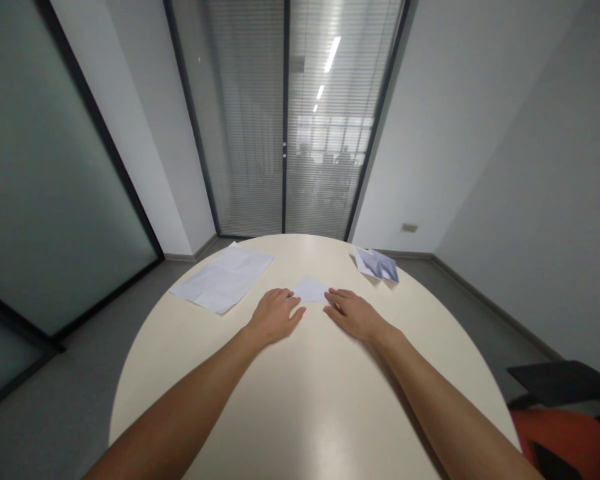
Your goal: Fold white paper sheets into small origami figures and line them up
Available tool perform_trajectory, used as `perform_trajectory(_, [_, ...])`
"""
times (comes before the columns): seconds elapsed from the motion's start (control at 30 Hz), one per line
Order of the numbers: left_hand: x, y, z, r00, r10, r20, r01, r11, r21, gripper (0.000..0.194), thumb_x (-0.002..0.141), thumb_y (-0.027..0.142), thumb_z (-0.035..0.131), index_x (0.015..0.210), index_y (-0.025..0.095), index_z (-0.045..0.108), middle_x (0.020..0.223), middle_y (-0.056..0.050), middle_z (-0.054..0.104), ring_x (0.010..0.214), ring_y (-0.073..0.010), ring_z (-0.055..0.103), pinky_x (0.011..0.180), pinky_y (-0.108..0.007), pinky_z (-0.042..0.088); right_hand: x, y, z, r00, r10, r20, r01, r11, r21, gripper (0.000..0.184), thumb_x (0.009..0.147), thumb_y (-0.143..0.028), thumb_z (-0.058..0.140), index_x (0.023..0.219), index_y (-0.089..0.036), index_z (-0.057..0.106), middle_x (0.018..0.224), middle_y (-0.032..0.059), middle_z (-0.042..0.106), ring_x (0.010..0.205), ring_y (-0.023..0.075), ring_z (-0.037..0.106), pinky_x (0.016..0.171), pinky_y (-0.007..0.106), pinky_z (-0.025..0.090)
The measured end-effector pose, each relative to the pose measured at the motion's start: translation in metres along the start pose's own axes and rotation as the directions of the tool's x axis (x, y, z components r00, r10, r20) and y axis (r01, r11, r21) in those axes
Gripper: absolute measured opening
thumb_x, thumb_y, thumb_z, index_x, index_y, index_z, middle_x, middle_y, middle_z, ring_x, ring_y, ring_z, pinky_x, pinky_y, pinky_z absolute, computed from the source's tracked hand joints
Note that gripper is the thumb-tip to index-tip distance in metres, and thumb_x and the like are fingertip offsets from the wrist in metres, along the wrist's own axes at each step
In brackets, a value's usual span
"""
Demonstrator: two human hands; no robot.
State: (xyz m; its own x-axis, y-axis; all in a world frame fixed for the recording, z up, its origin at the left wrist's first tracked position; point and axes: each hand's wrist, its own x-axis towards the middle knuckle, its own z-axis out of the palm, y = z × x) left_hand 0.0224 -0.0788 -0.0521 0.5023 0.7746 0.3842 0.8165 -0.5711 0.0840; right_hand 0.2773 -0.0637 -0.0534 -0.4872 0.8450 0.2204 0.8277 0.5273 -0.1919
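Note:
A small white paper (310, 291), folded to a triangle with its point facing away from me, lies flat on the round cream table (305, 387). My left hand (276, 316) rests at the paper's left corner. Its fingers are stretched out over that corner and the thumb is held apart. At the right corner lies my right hand (354, 315), palm down, with fingers extended onto the edge and the thumb a little below. Both hands cover the outer corners, so the exact fingertip contact is partly hidden.
To the far left lies a larger creased white sheet (225, 277). A folded paper piece (377, 265) stands partly raised near the far right edge. An orange chair (567, 440) with a black armrest is at the lower right. Glass panels with blinds (250, 133) stand behind the table.

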Motion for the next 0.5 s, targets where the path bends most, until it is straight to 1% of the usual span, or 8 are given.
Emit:
perform_trajectory(0.07, [0.001,-0.001,0.002,1.0,-0.028,-0.005,0.028,0.999,0.019,0.04,0.101,0.041,0.042,0.116,0.019,0.071,0.12,-0.013,0.068,0.112,-0.0273,0.061,0.102,-0.044,0.045,0.0,-0.002,-0.006,0.999,-0.025,-0.026,0.025,1.0,0.011,0.044,0.099,-0.039,0.048,0.13,-0.013,0.066,0.131,0.0174,0.065,0.123,0.0308,0.058,0.105,0.044,0.044])
perform_trajectory(0.13, [0.001,-0.002,0.003,0.998,-0.062,-0.004,0.062,0.997,0.045,0.041,0.101,0.042,0.041,0.115,0.018,0.071,0.122,-0.013,0.068,0.115,-0.0288,0.06,0.101,-0.045,0.045,0.001,-0.004,-0.01,0.997,-0.059,-0.045,0.06,0.998,0.03,0.037,0.097,-0.035,0.052,0.122,-0.016,0.07,0.116,0.0147,0.072,0.112,0.0292,0.063,0.098,0.041,0.048])
perform_trajectory(0.23, [0.0,-0.003,0.004,0.996,-0.085,0.015,0.084,0.994,0.068,0.044,0.101,0.045,0.04,0.123,0.019,0.068,0.128,-0.013,0.066,0.119,-0.0306,0.058,0.102,-0.046,0.045,0.002,-0.006,-0.014,0.992,-0.116,-0.052,0.12,0.991,0.064,0.028,0.095,-0.03,0.055,0.11,-0.018,0.075,0.098,0.0106,0.075,0.099,0.0262,0.065,0.09,0.037,0.049])
perform_trajectory(0.33, [-0.001,-0.004,0.005,0.994,-0.093,0.058,0.09,0.994,0.059,0.048,0.1,0.05,0.04,0.133,0.023,0.063,0.137,-0.013,0.061,0.128,-0.033,0.054,0.107,-0.049,0.041,0.003,-0.01,-0.017,0.985,-0.167,-0.033,0.169,0.98,0.105,0.024,0.093,-0.027,0.057,0.104,-0.02,0.078,0.091,0.0085,0.075,0.095,0.0237,0.065,0.088,0.034,0.048])
perform_trajectory(0.5, [-0.002,-0.004,0.007,0.985,-0.1,0.142,0.101,0.995,0.001,0.052,0.101,0.053,0.037,0.14,0.027,0.057,0.148,-0.014,0.052,0.14,-0.0366,0.043,0.113,-0.053,0.035,0.001,-0.015,-0.02,0.976,-0.216,0.004,0.212,0.961,0.179,0.021,0.09,-0.024,0.062,0.102,-0.023,0.079,0.093,0.0073,0.073,0.09,0.0208,0.064,0.082,0.03,0.049])
